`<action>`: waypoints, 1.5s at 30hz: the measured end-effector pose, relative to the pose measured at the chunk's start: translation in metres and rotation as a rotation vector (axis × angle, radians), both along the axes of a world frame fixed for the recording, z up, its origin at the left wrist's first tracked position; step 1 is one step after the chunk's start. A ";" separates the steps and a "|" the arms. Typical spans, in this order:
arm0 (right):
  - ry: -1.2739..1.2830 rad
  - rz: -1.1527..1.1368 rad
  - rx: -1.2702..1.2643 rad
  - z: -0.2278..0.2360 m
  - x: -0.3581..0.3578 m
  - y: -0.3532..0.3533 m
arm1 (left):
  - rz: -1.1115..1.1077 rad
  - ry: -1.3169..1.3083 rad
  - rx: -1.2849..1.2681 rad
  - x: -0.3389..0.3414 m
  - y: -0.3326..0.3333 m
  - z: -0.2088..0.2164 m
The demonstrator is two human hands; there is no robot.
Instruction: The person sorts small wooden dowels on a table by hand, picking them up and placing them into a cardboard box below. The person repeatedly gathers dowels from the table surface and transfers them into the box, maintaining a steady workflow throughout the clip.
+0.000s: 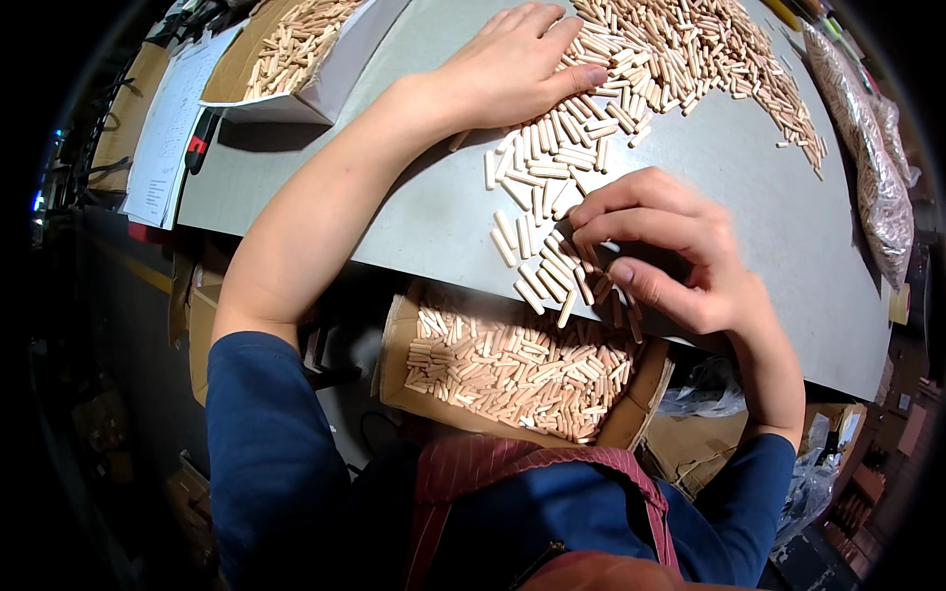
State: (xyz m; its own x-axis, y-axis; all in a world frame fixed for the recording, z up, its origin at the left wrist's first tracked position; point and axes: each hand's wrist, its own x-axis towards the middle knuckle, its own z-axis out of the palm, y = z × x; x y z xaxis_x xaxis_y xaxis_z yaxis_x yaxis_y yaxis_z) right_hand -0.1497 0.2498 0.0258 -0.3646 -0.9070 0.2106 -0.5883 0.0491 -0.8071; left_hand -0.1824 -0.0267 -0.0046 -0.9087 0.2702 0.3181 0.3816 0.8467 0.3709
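Grey tabletop (759, 217) with loose wooden pegs (680, 49): handling and hold points

Location: heaped on the far side of the tabletop, thinning into a scattered trail toward the near edge. More of the same kind in a cardboard box (396, 360) below that edge and in a white-sided box (350, 69) at far left. At right, a clear plastic bag (867, 163), apparently full of similar pieces.

Left grip (507, 74): spread, palm down, at the left flank of the heap, thumb against the pegs; not closed on any piece.

Right grip (680, 241): loosely curled over the trail at the near edge, thumb and fingertips apart; not clenched. Exact contact beneath the fingers: not discernible.

Handling, judged by appearance: light singly, stiff, dry, hardly fragile. Expect easy rolling and sliding, owing to the slim round form and the smooth tabletop. Expect mixed orientations and crossed pieces.

Hold points: for one peg, pinch across the round sides at mid-length, thumb opposed to one or two fingertips. Avoid the rounded ends, owing to likely slip. For a quantity, rake with curled fingers or cup from behind rather than pinch. Near the edge, guard against stray rolling.
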 end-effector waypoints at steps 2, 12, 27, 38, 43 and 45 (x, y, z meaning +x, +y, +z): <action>-0.034 0.143 -0.004 -0.001 -0.001 -0.004 | 0.001 -0.001 0.002 -0.001 0.000 -0.002; -0.495 0.609 -0.155 -0.001 0.022 -0.015 | -0.028 0.250 -0.046 -0.016 -0.001 -0.034; 0.146 0.530 -0.108 -0.011 0.028 -0.034 | -0.066 -0.219 0.954 -0.026 -0.004 -0.011; 0.641 0.036 0.100 -0.005 -0.028 -0.048 | -0.123 -0.487 1.710 -0.008 0.022 0.009; 0.725 0.155 0.406 0.002 -0.008 -0.031 | -0.086 -0.425 1.681 -0.009 0.016 0.006; 0.704 0.147 0.455 0.003 0.002 -0.019 | -0.061 -0.371 1.594 -0.011 0.016 0.006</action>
State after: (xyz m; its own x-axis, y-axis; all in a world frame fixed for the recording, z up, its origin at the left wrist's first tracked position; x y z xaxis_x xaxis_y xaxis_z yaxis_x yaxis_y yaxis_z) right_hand -0.1477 0.2310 0.0291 -0.1572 -0.9862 -0.0526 -0.9715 0.1640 -0.1709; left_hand -0.1930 -0.0110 0.0014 -0.9954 -0.0618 0.0737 0.0942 -0.4714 0.8769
